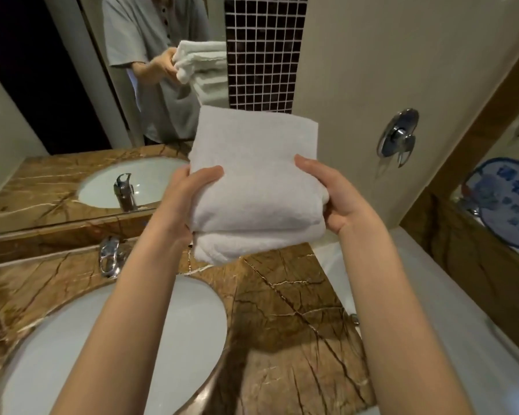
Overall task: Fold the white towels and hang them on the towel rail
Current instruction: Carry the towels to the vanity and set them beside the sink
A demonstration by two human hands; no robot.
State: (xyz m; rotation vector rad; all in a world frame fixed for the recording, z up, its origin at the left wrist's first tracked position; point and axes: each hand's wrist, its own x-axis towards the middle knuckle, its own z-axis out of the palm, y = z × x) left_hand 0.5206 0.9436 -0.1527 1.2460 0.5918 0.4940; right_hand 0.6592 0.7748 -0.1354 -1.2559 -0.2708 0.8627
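Note:
A thick folded white towel [252, 175] is held in the air above the brown marble counter [285, 319], in front of the mirror. My left hand [183, 199] grips its left side with the thumb on top. My right hand [339, 196] grips its right side the same way. The towel is folded into several layers, and the lower fold bulges out below my hands. No towel rail is in view.
A round white sink [102, 348] with a chrome tap [110, 257] lies at the lower left. The mirror [72, 115] reflects a person in a grey shirt holding the towel. A chrome wall fitting [397, 134] is on the right wall; a white bathtub edge [450, 324] runs along the right.

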